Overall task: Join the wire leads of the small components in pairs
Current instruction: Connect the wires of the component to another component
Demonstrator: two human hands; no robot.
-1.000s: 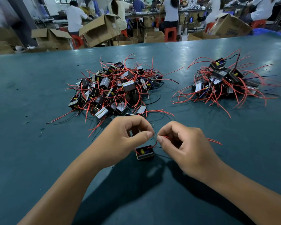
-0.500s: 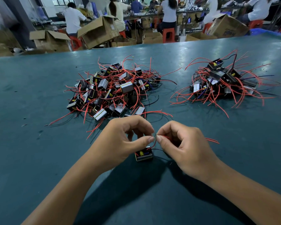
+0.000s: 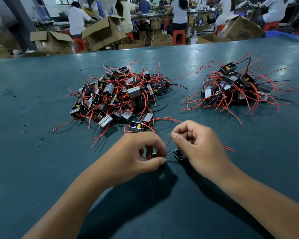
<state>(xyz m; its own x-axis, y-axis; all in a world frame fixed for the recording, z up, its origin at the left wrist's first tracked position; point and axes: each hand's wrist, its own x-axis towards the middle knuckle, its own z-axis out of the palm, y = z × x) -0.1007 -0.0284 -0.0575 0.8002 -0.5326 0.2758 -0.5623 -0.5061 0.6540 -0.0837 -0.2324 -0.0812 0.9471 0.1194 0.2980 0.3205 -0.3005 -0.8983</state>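
A small black component (image 3: 179,155) lies on the green table (image 3: 41,169) between my hands, partly hidden by my right hand. My left hand (image 3: 136,152) is low at the table, thumb and fingers pinching a thin black wire lead (image 3: 170,152) that runs to the component. My right hand (image 3: 198,145) is raised a little, pinching a red wire lead (image 3: 168,141) between thumb and forefinger. A big pile of components with red leads (image 3: 121,94) lies behind my left hand. A smaller pile (image 3: 236,87) lies at the far right.
One loose component (image 3: 136,126) sits just beyond my hands at the big pile's near edge. Red wire ends (image 3: 229,149) stick out to the right of my right hand. Beyond the table's far edge are cardboard boxes (image 3: 104,31), red stools and seated people.
My hands have parted. The left hand dropped toward the table onto a black lead, and the right hand rose slightly with the red lead. The component shifted right, under my right hand.
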